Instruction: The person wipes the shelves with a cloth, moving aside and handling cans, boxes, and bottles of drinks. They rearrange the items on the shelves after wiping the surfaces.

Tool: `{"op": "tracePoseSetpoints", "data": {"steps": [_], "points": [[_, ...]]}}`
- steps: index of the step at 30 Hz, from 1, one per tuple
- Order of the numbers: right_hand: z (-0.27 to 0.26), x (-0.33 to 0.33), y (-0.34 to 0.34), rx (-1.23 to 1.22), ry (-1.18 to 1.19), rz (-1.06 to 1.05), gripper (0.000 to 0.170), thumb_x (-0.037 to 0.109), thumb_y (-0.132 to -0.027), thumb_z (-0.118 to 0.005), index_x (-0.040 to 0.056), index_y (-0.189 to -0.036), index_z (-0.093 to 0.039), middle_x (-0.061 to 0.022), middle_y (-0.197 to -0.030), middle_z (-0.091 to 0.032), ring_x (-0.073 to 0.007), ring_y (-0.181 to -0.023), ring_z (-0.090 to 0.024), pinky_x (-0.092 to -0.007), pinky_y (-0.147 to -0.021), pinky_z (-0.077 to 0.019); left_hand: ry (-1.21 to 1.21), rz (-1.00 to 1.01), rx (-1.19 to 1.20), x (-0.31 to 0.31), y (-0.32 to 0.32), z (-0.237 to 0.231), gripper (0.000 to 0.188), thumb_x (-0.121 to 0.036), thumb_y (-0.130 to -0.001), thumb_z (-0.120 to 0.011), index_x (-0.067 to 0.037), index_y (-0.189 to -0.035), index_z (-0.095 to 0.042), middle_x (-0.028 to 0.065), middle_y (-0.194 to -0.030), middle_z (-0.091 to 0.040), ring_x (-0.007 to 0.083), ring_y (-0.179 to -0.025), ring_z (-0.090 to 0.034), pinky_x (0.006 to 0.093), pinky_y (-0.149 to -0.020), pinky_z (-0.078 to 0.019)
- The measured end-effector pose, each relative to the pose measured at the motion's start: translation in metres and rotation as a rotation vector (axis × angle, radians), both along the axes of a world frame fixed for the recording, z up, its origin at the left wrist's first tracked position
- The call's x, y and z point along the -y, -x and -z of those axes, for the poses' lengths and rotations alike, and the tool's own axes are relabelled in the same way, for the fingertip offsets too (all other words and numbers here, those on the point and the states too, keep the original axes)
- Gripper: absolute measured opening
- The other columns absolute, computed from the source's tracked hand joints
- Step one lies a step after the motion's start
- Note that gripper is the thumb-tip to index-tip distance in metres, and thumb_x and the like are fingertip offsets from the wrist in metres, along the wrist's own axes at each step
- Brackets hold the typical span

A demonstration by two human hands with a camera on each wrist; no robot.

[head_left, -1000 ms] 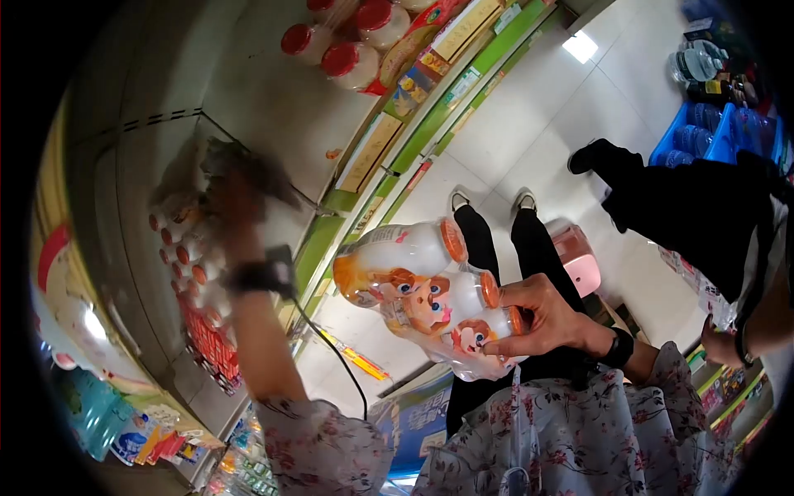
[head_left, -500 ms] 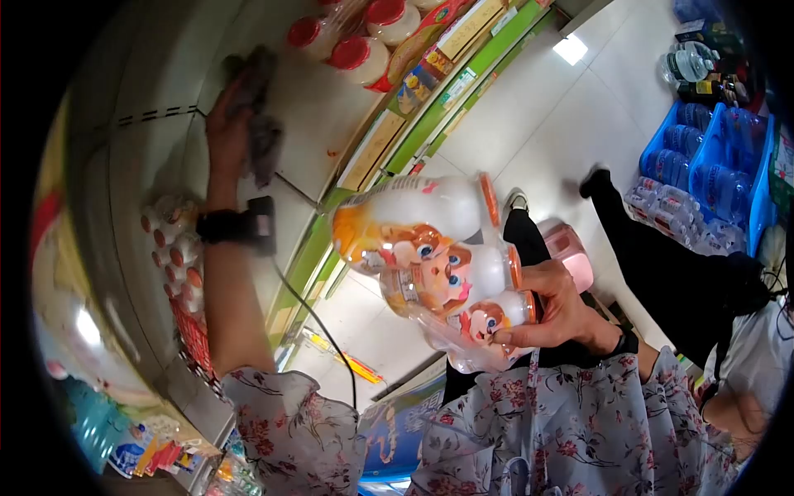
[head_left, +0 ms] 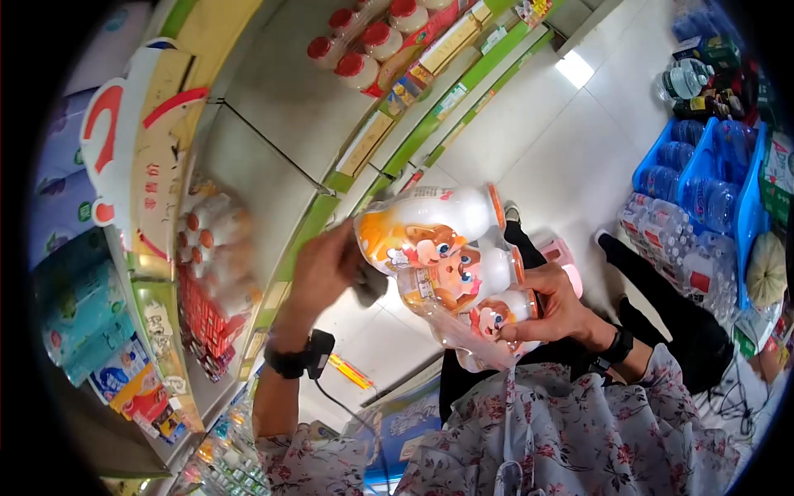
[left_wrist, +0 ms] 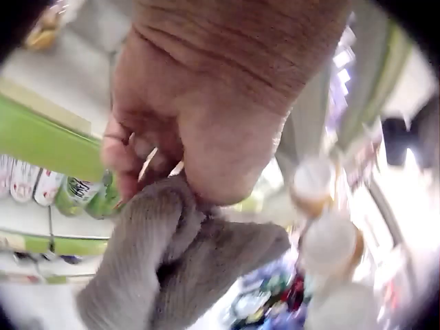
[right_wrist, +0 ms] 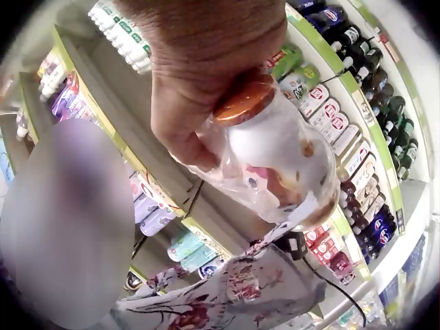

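My right hand (head_left: 558, 310) grips a shrink-wrapped pack of white drink bottles (head_left: 442, 248) by its orange-cap end. The bottles lie on their sides in front of my body, with a cartoon animal face printed on the wrap. In the right wrist view, thumb and fingers close round the neck of one bottle (right_wrist: 282, 161), just by its orange cap. A crumpled grey ribbed cloth (left_wrist: 172, 254) hangs from the pinched fingers of my left hand (head_left: 322, 269). That hand is at the far end of the pack, and the cloth is partly hidden behind the bottles in the head view.
Red-lidded jars (head_left: 357, 70) stand on the shelf (head_left: 265, 157) at the top. Another orange-capped bottle pack (head_left: 219, 244) sits at left beside a red basket (head_left: 207, 314). Blue crates (head_left: 707, 169) of water bottles and a pink stool (head_left: 566, 264) are on the floor. Another person's legs (head_left: 662, 322) are at right.
My left hand, with the grey cloth, has come off the shelf surface and back towards the bottle pack. The pack has stayed in my right hand, shifting slightly to the right.
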State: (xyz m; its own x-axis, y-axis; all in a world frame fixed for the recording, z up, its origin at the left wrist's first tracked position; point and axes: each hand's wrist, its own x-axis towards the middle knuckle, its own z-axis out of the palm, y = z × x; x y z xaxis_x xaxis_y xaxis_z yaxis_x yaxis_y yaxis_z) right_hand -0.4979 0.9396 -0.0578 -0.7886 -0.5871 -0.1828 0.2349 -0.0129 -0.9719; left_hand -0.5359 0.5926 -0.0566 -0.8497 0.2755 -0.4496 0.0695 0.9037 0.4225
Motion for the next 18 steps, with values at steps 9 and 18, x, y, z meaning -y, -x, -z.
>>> {"op": "tracePoseSetpoints", "data": {"steps": [9, 18], "points": [[0.012, 0.019, 0.005, -0.093, -0.037, 0.036, 0.042, 0.023, -0.067, -0.082, -0.0034, -0.096, -0.068, -0.0095, -0.068, -0.064, -0.0161, -0.053, -0.060, -0.0259, -0.049, -0.0425, -0.673, -1.180, -0.313, 0.041, -0.008, -0.042, 0.052, -0.008, -0.086, -0.057, 0.005, -0.133, -0.042, 0.0151, -0.127, -0.053, 0.0237, -0.118, -0.052, 0.0367, -0.100, -0.0407], [0.015, 0.012, 0.008, -0.079, 0.023, 0.051, 0.042, 0.022, -0.066, -0.082, -0.0036, -0.096, -0.068, -0.0112, -0.070, -0.065, -0.0176, -0.053, -0.060, -0.0261, -0.049, -0.0433, -0.406, -1.007, -0.386, 0.090, 0.008, 0.034, 0.064, -0.032, -0.088, -0.060, 0.002, -0.138, -0.038, 0.0153, -0.140, -0.042, 0.0263, -0.132, -0.037, 0.0411, -0.110, -0.0274]]}}
